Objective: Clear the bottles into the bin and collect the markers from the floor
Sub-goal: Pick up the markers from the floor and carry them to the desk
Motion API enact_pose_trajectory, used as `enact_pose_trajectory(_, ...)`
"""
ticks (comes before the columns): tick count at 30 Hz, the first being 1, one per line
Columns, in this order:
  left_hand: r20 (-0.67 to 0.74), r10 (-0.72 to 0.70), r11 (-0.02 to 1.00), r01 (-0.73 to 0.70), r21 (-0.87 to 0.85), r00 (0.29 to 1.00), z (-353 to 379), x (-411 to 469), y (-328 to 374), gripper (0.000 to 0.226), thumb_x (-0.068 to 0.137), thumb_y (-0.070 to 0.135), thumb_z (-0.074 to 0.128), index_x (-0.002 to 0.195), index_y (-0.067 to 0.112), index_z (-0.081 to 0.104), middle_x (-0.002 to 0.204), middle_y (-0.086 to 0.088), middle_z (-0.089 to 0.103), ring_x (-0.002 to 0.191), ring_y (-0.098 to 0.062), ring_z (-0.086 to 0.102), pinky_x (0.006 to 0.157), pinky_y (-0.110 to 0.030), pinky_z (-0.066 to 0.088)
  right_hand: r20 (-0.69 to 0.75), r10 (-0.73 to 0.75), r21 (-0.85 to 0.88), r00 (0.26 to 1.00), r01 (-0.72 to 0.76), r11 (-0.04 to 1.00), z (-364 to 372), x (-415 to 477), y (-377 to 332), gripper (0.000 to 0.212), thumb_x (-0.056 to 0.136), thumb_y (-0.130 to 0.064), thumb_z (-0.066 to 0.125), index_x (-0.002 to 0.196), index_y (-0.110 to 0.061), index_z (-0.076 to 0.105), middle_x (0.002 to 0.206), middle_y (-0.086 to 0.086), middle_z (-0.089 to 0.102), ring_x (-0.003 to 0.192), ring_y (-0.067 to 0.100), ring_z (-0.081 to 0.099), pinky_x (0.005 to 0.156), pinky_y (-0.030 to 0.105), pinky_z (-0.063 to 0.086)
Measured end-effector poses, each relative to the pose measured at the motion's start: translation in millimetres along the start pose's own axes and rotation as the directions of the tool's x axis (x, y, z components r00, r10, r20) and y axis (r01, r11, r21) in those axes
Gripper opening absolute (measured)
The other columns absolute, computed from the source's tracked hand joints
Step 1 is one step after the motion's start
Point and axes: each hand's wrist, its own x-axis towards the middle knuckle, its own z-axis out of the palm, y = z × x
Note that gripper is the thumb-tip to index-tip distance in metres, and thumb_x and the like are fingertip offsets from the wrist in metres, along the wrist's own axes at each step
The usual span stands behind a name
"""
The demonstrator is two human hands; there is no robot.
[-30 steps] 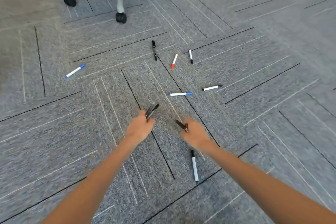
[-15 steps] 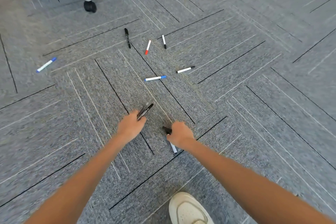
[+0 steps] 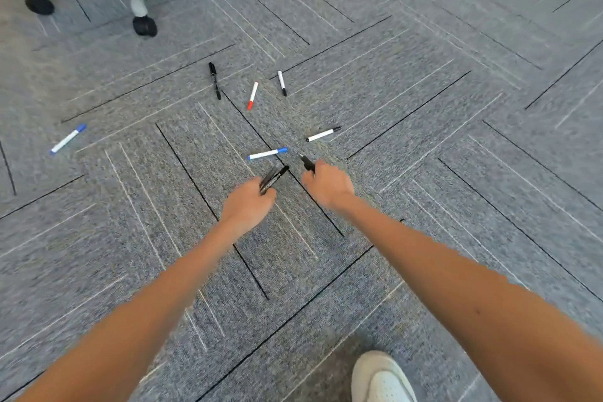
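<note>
1. My left hand (image 3: pixel 248 204) is closed on two black markers (image 3: pixel 273 178); my right hand (image 3: pixel 328 184) is fisted round another black one (image 3: pixel 308 163).
2. Six markers left on the carpet (image 3: pixel 456 173): blue (image 3: pixel 267 153) and white-black (image 3: pixel 323 134) just above my hands, three at upper centre, one blue at far left (image 3: pixel 68 139).
3. No bottles or bin in view.
</note>
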Motion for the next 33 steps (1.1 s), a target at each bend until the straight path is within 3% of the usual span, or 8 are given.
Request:
enact_pose_trajectory(5, -0.134, 0.015, 0.999, -0.011, 0.032, 0.991, -4.9, 35.2, 10.8, 0.014, 0.096, 0.021, 0.051, 0.105, 0.009, 0.053, 0.068, -0.002, 0.057, 0.048, -0.016, 0.051, 0.043, -0.031, 0.045, 0.059, 0.021, 0.107, 0.998, -0.027, 0.994, -9.3, 45.4, -1.0, 0.041, 0.1, -0.018, 0.036, 0.136, 0.003, 0.032, 0.078, 0.005, 0.057, 0.063, 0.018, 0.055, 0.05, 0.025, 0.043)
enact_pose_trajectory(8, -0.167, 0.02, 0.999, -0.011, 0.052, 0.986, -4.0, 62.0, 12.3, 0.031, 0.095, 0.013, 0.054, 0.124, 0.006, 0.046, 0.071, -0.004, 0.058, 0.044, -0.015, 0.048, 0.035, -0.023, 0.037, 0.056, 0.005, 0.06, 0.998, -0.008, 0.998, -12.5, 72.3, 3.9, 0.053, 0.099, -0.015, 0.036, 0.147, 0.0, 0.021, 0.082, 0.008, 0.06, 0.065, 0.021, 0.058, 0.052, 0.029, 0.046)
enact_pose_trajectory(13, -0.164, 0.014, 0.985, 0.014, 0.173, 0.986, 0.2, 97.7, 8.9, 0.044, 0.091, 0.006, 0.057, 0.133, 0.007, 0.045, 0.072, -0.006, 0.059, 0.047, -0.015, 0.056, 0.037, -0.019, 0.04, -0.113, -0.05, -0.156, 0.992, 0.032, 0.987, -19.0, 106.0, 20.0, 0.039, 0.095, -0.007, 0.046, 0.133, -0.007, 0.037, 0.083, 0.007, 0.06, 0.07, 0.024, 0.065, 0.057, 0.034, 0.055)
enact_pose_trajectory(19, -0.135, 0.071, 0.933, -0.018, 0.36, 0.988, 4.5, 119.6, 3.6, 0.029, 0.096, 0.014, 0.052, 0.123, 0.005, 0.049, 0.073, -0.002, 0.058, 0.047, -0.01, 0.054, 0.035, -0.016, 0.033, -0.147, -0.179, -0.311, 0.973, 0.126, 0.942, -15.9, 133.8, 28.6, 0.043, 0.088, 0.008, 0.05, 0.129, -0.006, 0.045, 0.095, 0.01, 0.061, 0.068, 0.024, 0.062, 0.061, 0.034, 0.058)
enact_pose_trajectory(22, -0.121, 0.099, 0.911, -0.041, 0.411, 0.988, 0.5, 127.6, 8.0, 0.027, 0.098, 0.02, 0.052, 0.121, 0.004, 0.052, 0.081, -0.004, 0.063, 0.051, -0.013, 0.056, 0.038, -0.017, 0.034, -0.129, -0.21, -0.314, 0.969, 0.161, 0.936, -16.9, 142.4, 23.8, 0.035, 0.093, 0.001, 0.051, 0.127, -0.006, 0.049, 0.099, 0.009, 0.063, 0.071, 0.023, 0.064, 0.063, 0.032, 0.059)
enact_pose_trajectory(26, -0.181, -0.002, 0.955, 0.056, 0.292, 0.984, -25.2, 133.6, 23.9, 0.027, 0.099, 0.029, 0.049, 0.108, 0.004, 0.056, 0.074, -0.003, 0.06, 0.05, -0.013, 0.052, 0.038, -0.022, 0.034, -0.109, -0.13, -0.148, 0.986, 0.114, 0.982, -41.7, 148.4, -1.4, 0.023, 0.097, -0.017, 0.05, 0.117, -0.005, 0.052, 0.083, 0.004, 0.06, 0.07, 0.023, 0.064, 0.063, 0.033, 0.057)
enact_pose_trajectory(31, -0.193, -0.163, 0.979, 0.183, 0.091, 0.967, -83.0, 128.8, 63.5, 0.026, 0.101, 0.033, 0.045, 0.087, 0.012, 0.048, 0.06, 0.001, 0.048, 0.046, -0.013, 0.043, 0.042, -0.026, 0.028, 0.002, -0.116, 0.022, 0.993, 0.115, 0.993, -105.5, 146.2, -49.7, 0.016, 0.097, -0.029, 0.048, 0.096, -0.012, 0.048, 0.07, -0.001, 0.052, 0.056, 0.013, 0.051, 0.047, 0.025, 0.039)
enact_pose_trajectory(33, -0.19, -0.201, 0.977, 0.21, 0.026, 0.961, -104.0, 129.8, 79.8, 0.03, 0.101, 0.033, 0.043, 0.077, 0.014, 0.044, 0.06, 0.0, 0.049, 0.047, -0.014, 0.042, 0.044, -0.026, 0.028, 0.05, -0.119, 0.055, 0.992, 0.116, 0.992, -128.3, 143.8, -67.3, 0.022, 0.097, -0.032, 0.047, 0.094, -0.011, 0.05, 0.071, 0.0, 0.053, 0.062, 0.018, 0.055, 0.052, 0.029, 0.044)
